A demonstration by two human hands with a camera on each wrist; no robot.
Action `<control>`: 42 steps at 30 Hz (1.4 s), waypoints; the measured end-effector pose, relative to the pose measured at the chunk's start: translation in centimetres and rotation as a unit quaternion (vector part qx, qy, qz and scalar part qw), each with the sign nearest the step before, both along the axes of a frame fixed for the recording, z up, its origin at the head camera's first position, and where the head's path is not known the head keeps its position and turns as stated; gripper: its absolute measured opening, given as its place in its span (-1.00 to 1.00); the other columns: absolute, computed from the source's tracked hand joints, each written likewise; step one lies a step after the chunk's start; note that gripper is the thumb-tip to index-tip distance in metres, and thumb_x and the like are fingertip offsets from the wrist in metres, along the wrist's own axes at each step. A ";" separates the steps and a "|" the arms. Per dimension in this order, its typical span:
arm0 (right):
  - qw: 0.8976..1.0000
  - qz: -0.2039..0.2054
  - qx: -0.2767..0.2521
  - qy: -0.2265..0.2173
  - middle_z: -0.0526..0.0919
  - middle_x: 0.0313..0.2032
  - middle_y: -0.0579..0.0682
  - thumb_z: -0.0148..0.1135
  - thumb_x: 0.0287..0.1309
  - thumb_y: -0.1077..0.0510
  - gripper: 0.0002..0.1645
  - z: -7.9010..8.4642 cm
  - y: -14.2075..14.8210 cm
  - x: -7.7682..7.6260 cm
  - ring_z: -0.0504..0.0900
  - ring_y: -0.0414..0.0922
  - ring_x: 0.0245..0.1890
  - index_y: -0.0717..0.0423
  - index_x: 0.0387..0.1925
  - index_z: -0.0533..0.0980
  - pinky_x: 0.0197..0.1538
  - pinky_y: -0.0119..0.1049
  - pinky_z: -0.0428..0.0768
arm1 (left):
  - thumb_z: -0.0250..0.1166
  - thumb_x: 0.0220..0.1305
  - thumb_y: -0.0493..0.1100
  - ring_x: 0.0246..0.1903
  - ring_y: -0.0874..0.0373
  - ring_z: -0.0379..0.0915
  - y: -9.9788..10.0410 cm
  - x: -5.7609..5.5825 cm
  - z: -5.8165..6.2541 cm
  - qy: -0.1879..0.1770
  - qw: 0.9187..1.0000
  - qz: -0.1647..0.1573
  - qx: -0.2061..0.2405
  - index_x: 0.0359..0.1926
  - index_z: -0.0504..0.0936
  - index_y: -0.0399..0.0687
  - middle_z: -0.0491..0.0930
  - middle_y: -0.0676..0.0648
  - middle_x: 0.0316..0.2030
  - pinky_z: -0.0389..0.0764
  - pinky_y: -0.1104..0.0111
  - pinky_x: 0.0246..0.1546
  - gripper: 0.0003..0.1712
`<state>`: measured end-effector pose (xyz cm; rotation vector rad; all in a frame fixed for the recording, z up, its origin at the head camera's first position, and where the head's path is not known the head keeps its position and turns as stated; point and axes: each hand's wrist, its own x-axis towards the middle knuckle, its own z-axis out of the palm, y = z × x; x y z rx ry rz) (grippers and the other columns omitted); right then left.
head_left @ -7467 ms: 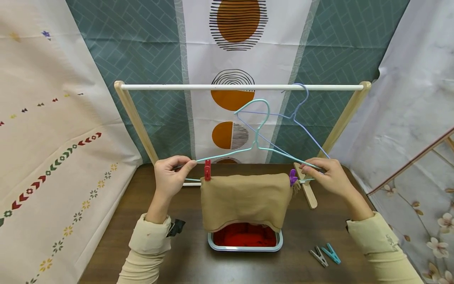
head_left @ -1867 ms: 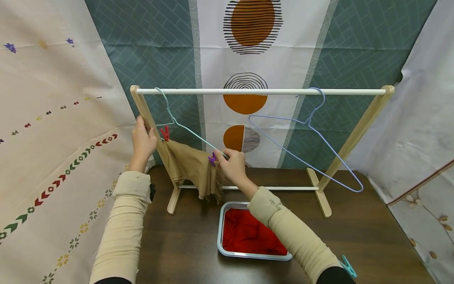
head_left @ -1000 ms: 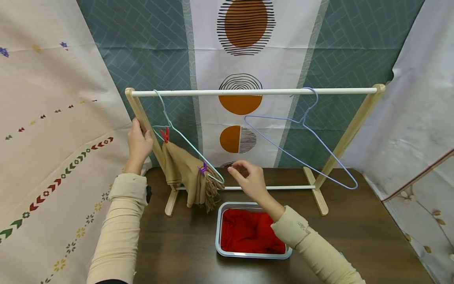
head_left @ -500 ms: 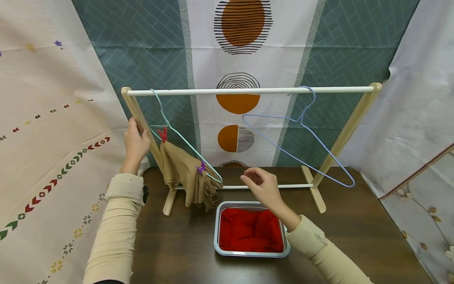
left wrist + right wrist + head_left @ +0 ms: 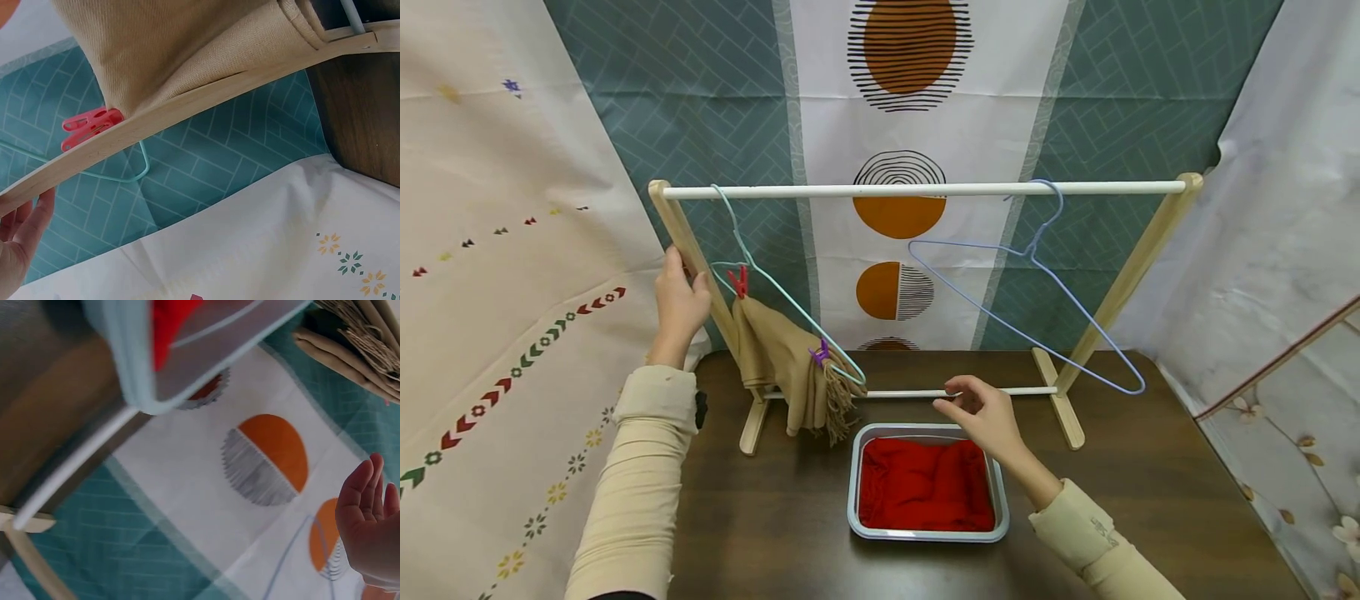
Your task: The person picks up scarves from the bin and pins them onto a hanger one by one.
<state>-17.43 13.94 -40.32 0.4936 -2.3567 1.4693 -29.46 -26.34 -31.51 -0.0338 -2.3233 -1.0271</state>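
My left hand (image 5: 679, 300) holds the left wooden post (image 5: 187, 103) of a garment rack, its fingertips partly hidden by the post in the left wrist view. A mint-green hanger (image 5: 790, 298) hangs from the white rail near that post. On it a tan fringed scarf (image 5: 775, 350) is fastened by a red clothespin (image 5: 739, 282) and a purple clothespin (image 5: 820, 353). My right hand (image 5: 988, 417) holds nothing, its fingers loosely bent, above the tray's (image 5: 853, 475) right back corner. Folded red cloth (image 5: 925, 485) lies in this grey tray.
A blue hanger (image 5: 992, 312) hangs on the right part of the rack's top rail (image 5: 850, 191). The right post (image 5: 1138, 258) stands on a wooden foot (image 5: 1060, 408). A lower white bar (image 5: 895, 394) runs behind the tray, above the dark table (image 5: 760, 517).
The scarf's hanger, earlier held in both hands, now hangs at the rail's left end. My right hand has let go of it and moved right and down; my left hand stays at the post.
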 end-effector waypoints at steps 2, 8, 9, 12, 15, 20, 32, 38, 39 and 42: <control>1.000 -0.004 0.000 -0.009 0.62 -0.45 0.07 0.40 -0.13 0.27 -0.74 -1.5 0.8 -0.2 0.53 -0.20 -0.55 0.24 -0.32 0.54 -0.49 -0.37 0.50 | -0.04 0.28 -0.36 -0.01 -0.34 0.29 0.0 0.0 0.0 -0.003 1.000 0.002 -0.001 0.13 0.18 -0.38 0.35 -0.46 -0.04 0.34 -0.08 -0.06 -0.60; 0.999 -0.040 0.000 -0.031 0.63 -0.48 0.05 0.42 -0.19 0.25 -0.70 -5.1 2.8 0.6 0.52 -0.22 -0.56 0.20 -0.32 0.56 -0.51 -0.36 0.49 | -0.06 0.30 -0.35 0.02 -0.34 0.27 0.0 0.2 0.1 -0.012 1.000 0.000 0.000 0.17 0.15 -0.38 0.33 -0.47 0.00 0.33 -0.09 -0.04 -0.57; 0.998 -0.047 0.000 -0.036 0.63 -0.48 0.07 0.42 -0.19 0.26 -0.70 -5.6 3.1 0.8 0.53 -0.22 -0.55 0.20 -0.32 0.56 -0.50 -0.35 0.50 | -0.06 0.30 -0.34 0.03 -0.34 0.26 0.0 0.2 0.2 -0.012 1.000 -0.001 0.002 0.19 0.14 -0.37 0.33 -0.47 0.01 0.32 -0.09 -0.03 -0.55; 0.996 -0.066 0.004 -0.054 0.62 -0.49 0.04 0.43 -0.20 0.25 -0.70 -7.4 4.2 1.1 0.52 -0.23 -0.52 0.22 -0.33 0.56 -0.47 -0.34 0.51 | -0.07 0.31 -0.34 0.04 -0.33 0.26 -0.1 0.2 0.2 -0.016 1.000 0.001 0.008 0.23 0.11 -0.35 0.32 -0.46 0.03 0.32 -0.08 -0.02 -0.51; 0.994 -0.088 0.014 -0.066 0.61 -0.48 0.04 0.44 -0.22 0.26 -0.69 -8.6 4.9 1.6 0.55 -0.15 -0.48 0.26 -0.33 0.57 -0.43 -0.32 0.53 | -0.07 0.32 -0.33 0.06 -0.33 0.24 -0.1 0.3 0.2 -0.022 1.000 0.002 0.010 0.27 0.08 -0.32 0.30 -0.46 0.05 0.31 -0.08 0.00 -0.48; 0.989 -0.125 0.060 -0.047 0.62 -0.37 0.08 0.46 -0.26 0.26 -0.66 -10.2 6.0 2.3 0.56 0.00 -0.35 0.24 -0.33 0.58 -0.36 -0.30 0.54 | -0.06 0.32 -0.31 0.07 -0.30 0.23 -0.1 0.4 0.3 -0.029 0.999 0.001 0.016 0.26 0.09 -0.32 0.30 -0.44 0.05 0.32 -0.07 -0.02 -0.49; 0.979 -0.092 0.046 -0.178 0.57 -0.18 0.22 0.34 -0.17 0.41 -0.49 -11.5 6.4 3.4 0.60 -0.11 -0.46 0.29 -0.05 0.48 -0.43 -0.39 0.47 | -0.10 0.29 -0.33 0.04 -0.16 0.29 -0.3 1.8 -0.9 -0.015 0.998 -0.012 0.055 0.34 0.03 -0.17 0.28 -0.29 0.10 0.38 0.03 -0.06 -0.41; 0.976 -0.083 0.018 -0.202 0.57 -0.21 0.19 0.30 -0.13 0.45 -0.49 -12.0 6.5 3.4 0.62 -0.08 -0.43 0.31 -0.02 0.46 -0.42 -0.41 0.51 | -0.07 0.27 -0.37 -0.01 -0.16 0.33 -0.4 3.7 -2.6 -0.002 0.999 -0.027 0.046 0.32 0.04 -0.23 0.30 -0.33 0.03 0.40 0.20 -0.16 -0.40; 0.976 -0.081 0.014 -0.202 0.57 -0.22 0.19 0.29 -0.12 0.46 -0.49 -12.0 6.5 3.4 0.62 -0.07 -0.43 0.32 -0.02 0.46 -0.41 -0.41 0.52 | -0.07 0.26 -0.38 -0.03 -0.16 0.34 -0.3 4.1 -2.9 0.004 0.999 -0.028 0.042 0.31 0.05 -0.24 0.31 -0.34 0.01 0.40 0.28 -0.20 -0.41; 0.977 -0.078 0.008 -0.198 0.57 -0.24 0.19 0.27 -0.11 0.47 -0.50 -12.1 6.6 3.4 0.62 -0.05 -0.43 0.33 -0.02 0.45 -0.40 -0.39 0.53 | -0.04 0.23 -0.42 -0.08 -0.15 0.38 0.0 5.0 -4.0 0.021 0.999 -0.031 0.025 0.29 0.12 -0.28 0.37 -0.33 -0.03 0.34 0.52 -0.32 -0.42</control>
